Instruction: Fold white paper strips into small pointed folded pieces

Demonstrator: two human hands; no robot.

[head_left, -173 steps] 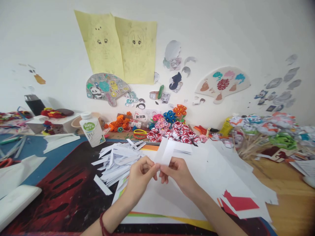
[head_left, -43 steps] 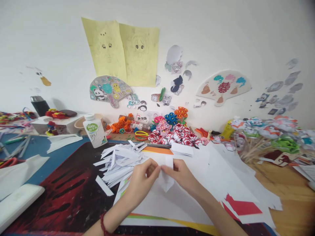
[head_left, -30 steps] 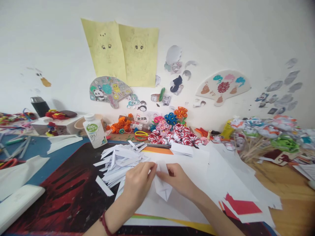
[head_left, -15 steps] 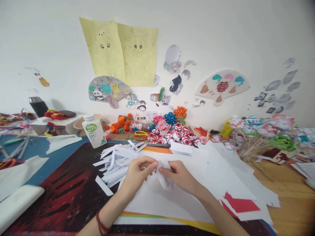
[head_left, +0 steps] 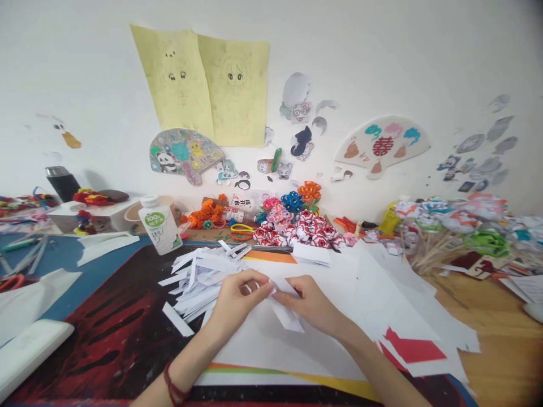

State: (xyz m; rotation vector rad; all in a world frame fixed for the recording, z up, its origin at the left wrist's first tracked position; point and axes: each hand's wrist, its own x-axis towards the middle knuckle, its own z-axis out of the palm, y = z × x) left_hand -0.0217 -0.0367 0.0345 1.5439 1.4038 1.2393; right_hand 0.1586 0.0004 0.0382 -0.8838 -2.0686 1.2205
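Note:
A narrow folded strip of white paper [head_left: 287,317] is held between my two hands over a large white sheet [head_left: 254,345]. My left hand [head_left: 241,297] pinches one end of it between thumb and forefinger. My right hand [head_left: 309,302] grips it from the other side, the thumb pressed along the paper near my left fingertips. The strip's free end slants down toward me below the right thumb. Left of my left hand lies a loose pile of white paper strips [head_left: 199,282]. A small stack of white paper [head_left: 311,254] sits just beyond my hands.
A white bottle [head_left: 160,226] stands behind the strips. Red-and-white paper flowers [head_left: 301,230] line the wall. White sheets [head_left: 386,299] and red paper scraps [head_left: 416,347] lie to the right. Scissors [head_left: 12,282] rest at far left, near a white case [head_left: 34,356].
The strip has turned between my fingers; its lower end now slants further right and shows flatter. My hands have barely shifted. The whole view has moved slightly.

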